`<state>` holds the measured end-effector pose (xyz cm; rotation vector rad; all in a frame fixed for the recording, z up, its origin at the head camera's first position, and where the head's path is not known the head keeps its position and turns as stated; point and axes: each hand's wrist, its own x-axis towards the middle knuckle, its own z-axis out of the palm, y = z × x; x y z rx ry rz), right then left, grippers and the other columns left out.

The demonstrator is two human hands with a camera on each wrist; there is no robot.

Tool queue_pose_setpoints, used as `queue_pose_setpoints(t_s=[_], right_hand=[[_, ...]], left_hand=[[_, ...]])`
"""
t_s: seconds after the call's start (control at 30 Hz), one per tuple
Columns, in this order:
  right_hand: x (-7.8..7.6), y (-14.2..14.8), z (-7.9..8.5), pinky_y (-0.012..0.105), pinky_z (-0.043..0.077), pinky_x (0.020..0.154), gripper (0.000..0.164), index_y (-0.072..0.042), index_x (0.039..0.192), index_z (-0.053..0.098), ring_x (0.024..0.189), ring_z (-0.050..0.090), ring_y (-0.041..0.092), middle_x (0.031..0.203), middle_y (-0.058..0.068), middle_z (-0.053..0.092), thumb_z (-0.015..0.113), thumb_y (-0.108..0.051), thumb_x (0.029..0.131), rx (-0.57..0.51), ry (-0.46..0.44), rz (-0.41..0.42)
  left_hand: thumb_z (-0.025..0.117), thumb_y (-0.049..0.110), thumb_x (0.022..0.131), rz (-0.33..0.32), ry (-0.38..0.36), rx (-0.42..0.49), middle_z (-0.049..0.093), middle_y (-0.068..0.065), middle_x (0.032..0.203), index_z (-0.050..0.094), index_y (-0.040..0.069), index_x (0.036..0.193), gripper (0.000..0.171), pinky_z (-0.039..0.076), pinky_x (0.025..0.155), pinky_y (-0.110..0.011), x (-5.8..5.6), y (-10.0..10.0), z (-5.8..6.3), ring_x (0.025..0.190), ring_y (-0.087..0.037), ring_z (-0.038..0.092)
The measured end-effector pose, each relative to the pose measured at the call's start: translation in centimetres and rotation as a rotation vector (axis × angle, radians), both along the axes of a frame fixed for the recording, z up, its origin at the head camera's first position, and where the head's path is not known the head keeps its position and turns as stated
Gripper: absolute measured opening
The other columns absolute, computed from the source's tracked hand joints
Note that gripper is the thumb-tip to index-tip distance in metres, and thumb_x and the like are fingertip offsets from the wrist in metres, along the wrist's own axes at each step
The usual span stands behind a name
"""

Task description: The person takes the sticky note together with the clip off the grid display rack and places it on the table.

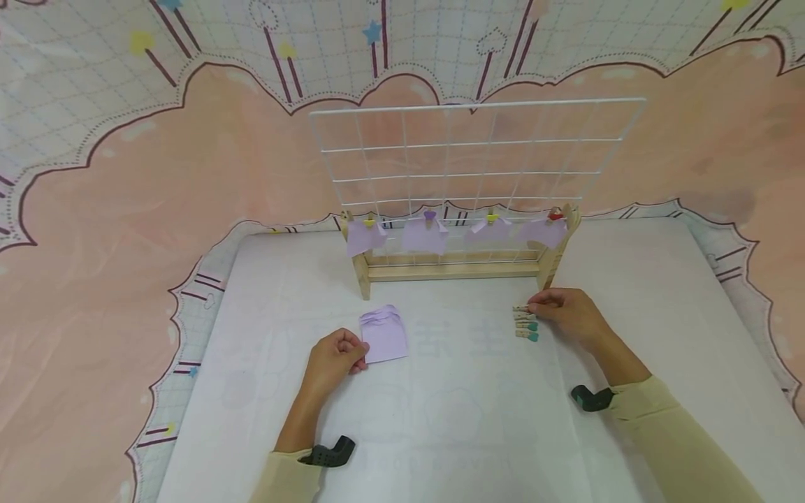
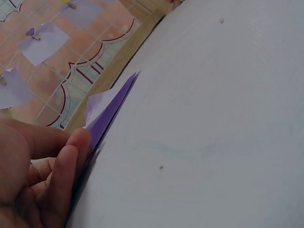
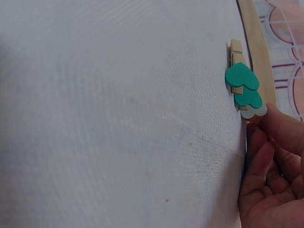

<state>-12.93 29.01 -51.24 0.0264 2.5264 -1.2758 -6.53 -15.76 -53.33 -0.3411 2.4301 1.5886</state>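
At the left, my left hand (image 1: 335, 358) pinches the left edge of a purple sheet of paper (image 1: 388, 339), which lies on the white tabletop with its far end crinkled. The left wrist view has this paper (image 2: 108, 116) nearly edge-on, raised a little at the fingers. Over on the right, my right hand (image 1: 569, 316) pinches the farthest of several small wooden clothespins (image 1: 525, 335) laid in a column. Two teal heart clothespins (image 3: 242, 77) show beside its fingertips in the right wrist view; the pinched one is mostly hidden, with a whitish and orange decoration.
Behind the hands stands a wooden rack (image 1: 453, 271) holding a white wire grid (image 1: 468, 143) that leans back. Several purple paper pieces (image 1: 424, 236) hang along the grid's lower part, clipped by decorated clothespins. A patterned cloth (image 1: 113, 195) lies around the white tabletop (image 1: 465, 419).
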Motion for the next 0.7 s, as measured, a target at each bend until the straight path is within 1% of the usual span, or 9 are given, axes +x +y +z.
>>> queue_pose_setpoints(t_s=[0.1, 0.27, 0.4, 0.7], right_hand=[[-0.03, 0.01, -0.17, 0.032, 0.04, 0.091, 0.035, -0.005, 0.115, 0.074, 0.102, 0.054, 0.021, 0.106, 0.009, 0.075, 0.073, -0.035, 0.095, 0.001, 0.004, -0.007], [-0.07, 0.1, -0.52, 0.03, 0.041, 0.09, 0.034, -0.007, 0.114, 0.075, 0.1, 0.056, 0.017, 0.103, 0.006, 0.076, 0.073, -0.035, 0.095, 0.012, 0.019, -0.016], [0.01, 0.05, -0.72, 0.031, 0.041, 0.09, 0.034, -0.006, 0.114, 0.075, 0.1, 0.056, 0.018, 0.103, 0.007, 0.076, 0.073, -0.035, 0.095, 0.011, 0.024, -0.025], [0.11, 0.19, -0.71, 0.036, 0.04, 0.094, 0.037, -0.007, 0.118, 0.074, 0.11, 0.055, 0.026, 0.112, 0.012, 0.074, 0.071, -0.037, 0.097, 0.012, 0.01, -0.039]], left_hand=[[0.077, 0.017, 0.092, 0.004, 0.004, -0.012, 0.067, -0.004, 0.067, 0.063, 0.005, 0.089, 0.019, 0.056, 0.057, -0.021, 0.06, -0.04, -0.22, 0.059, -0.015, 0.067], [0.077, 0.019, 0.092, -0.004, 0.011, -0.028, 0.067, -0.004, 0.067, 0.063, 0.006, 0.089, 0.019, 0.056, 0.057, -0.021, 0.2, -0.07, -0.39, 0.059, -0.015, 0.068], [0.076, 0.018, 0.092, -0.012, 0.015, -0.025, 0.067, -0.004, 0.068, 0.062, 0.006, 0.089, 0.019, 0.057, 0.057, -0.021, 0.23, -0.08, -0.44, 0.059, -0.015, 0.068], [0.077, 0.017, 0.092, -0.002, 0.014, 0.021, 0.067, -0.005, 0.069, 0.062, 0.005, 0.09, 0.019, 0.057, 0.057, -0.022, 0.22, -0.18, -0.42, 0.06, -0.016, 0.068]])
